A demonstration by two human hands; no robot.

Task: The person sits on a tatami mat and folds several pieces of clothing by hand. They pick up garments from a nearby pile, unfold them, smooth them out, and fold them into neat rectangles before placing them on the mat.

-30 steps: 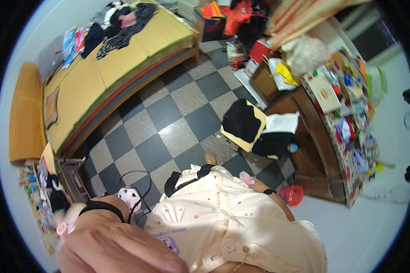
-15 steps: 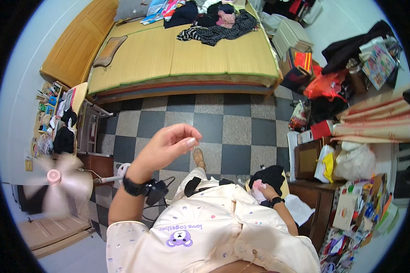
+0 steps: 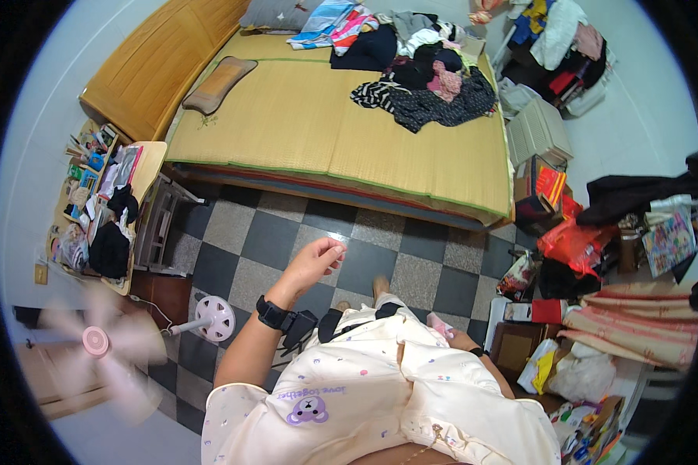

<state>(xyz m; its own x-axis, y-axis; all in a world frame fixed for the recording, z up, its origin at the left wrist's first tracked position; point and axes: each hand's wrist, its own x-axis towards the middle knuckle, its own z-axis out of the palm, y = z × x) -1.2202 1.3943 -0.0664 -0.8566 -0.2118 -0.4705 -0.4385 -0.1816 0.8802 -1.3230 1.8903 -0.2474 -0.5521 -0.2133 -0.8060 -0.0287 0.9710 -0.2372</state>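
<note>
My left hand [image 3: 316,265] hangs over the chequered floor in front of me, its fingers loosely bent and nothing in them. A black band [image 3: 275,314] with a dark box-shaped device [image 3: 299,328] is on that wrist. Down at my right side, my right hand [image 3: 463,341] is closed on a small pink-and-white cloth [image 3: 440,324]; my shirt partly covers that arm, and the fingers are only partly seen. On the bed mat [image 3: 287,116] ahead lies a heap of clothes [image 3: 442,85], dark, striped and pink pieces among them.
A pink fan [image 3: 95,342] spins at the left, its round base [image 3: 214,318] on the floor. A cluttered small table [image 3: 143,167] stands beside the bed. Boxes, a red plastic bag [image 3: 570,244] and a pink curtain [image 3: 636,318] line the right side. One shoe [image 3: 380,287] shows below me.
The view has turned, with the bed and its clothes now lower and farther right. My right hand with the pink-and-white cloth has come away from the dark clothing beside me. I have stepped.
</note>
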